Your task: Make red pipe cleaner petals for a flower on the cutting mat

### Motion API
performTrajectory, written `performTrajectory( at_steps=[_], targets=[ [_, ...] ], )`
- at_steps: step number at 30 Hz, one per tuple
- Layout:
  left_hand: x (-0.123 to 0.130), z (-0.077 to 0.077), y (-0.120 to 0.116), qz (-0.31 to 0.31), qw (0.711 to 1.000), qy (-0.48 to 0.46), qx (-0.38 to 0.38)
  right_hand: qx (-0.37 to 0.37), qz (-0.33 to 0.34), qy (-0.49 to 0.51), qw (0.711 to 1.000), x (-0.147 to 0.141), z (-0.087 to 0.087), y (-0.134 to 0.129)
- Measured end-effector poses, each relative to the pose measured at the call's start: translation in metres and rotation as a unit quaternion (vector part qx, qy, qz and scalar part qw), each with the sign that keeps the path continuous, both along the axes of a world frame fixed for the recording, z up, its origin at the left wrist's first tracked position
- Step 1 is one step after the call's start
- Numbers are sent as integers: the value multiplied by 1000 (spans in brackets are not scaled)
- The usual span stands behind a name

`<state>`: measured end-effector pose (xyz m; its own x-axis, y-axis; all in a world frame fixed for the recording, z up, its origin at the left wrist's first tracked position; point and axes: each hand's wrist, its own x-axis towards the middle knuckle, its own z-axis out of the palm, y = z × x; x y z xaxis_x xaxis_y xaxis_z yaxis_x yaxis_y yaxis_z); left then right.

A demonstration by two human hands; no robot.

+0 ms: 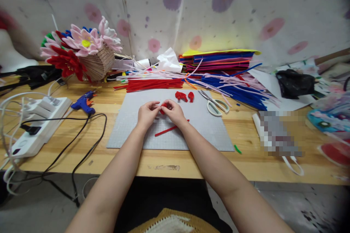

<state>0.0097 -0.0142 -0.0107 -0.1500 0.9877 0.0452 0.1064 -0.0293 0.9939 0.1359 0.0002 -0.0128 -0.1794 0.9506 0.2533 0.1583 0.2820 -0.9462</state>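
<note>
Over the grey cutting mat (pixel 125 131), my two hands meet at a small piece of red pipe cleaner (pixel 164 108). The fingers of my left hand (pixel 149 113) pinch in from one side, touching it. My right hand (pixel 172 111) is closed around the other side, hiding much of the piece. Below them a straight red pipe cleaner (pixel 165 131) lies on the mat, partly under my right wrist. Several curled red pieces (pixel 181 97) rest near the mat's far edge. Scissors (pixel 214 103) with pale handles lie at its far right corner, blades slightly apart.
Loose red pipe cleaners (pixel 154 85) and blue ones (pixel 243 93) lie behind the mat. A blue glue gun (pixel 84 102) and a power strip (pixel 41 125) with cords are at left. A basket (pixel 100 62) holds fuzzy flowers. A blurred-out object (pixel 281 134) lies right.
</note>
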Motion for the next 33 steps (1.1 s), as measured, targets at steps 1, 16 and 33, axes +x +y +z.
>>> performTrajectory(
  at_steps=[1, 16, 33],
  targets=[
    [1, 1, 0, -1, 1000, -11, -14, -6, 0, -1, 1000, 0, 0, 0],
    [1, 2, 0, -64, 998, -11, 19, 26, 5, -26, 999, 12, 1, 6],
    [10, 3, -4, -54, 995, -81, -6, 4, 63, 8, 998, 6, -4, 4]
  ],
)
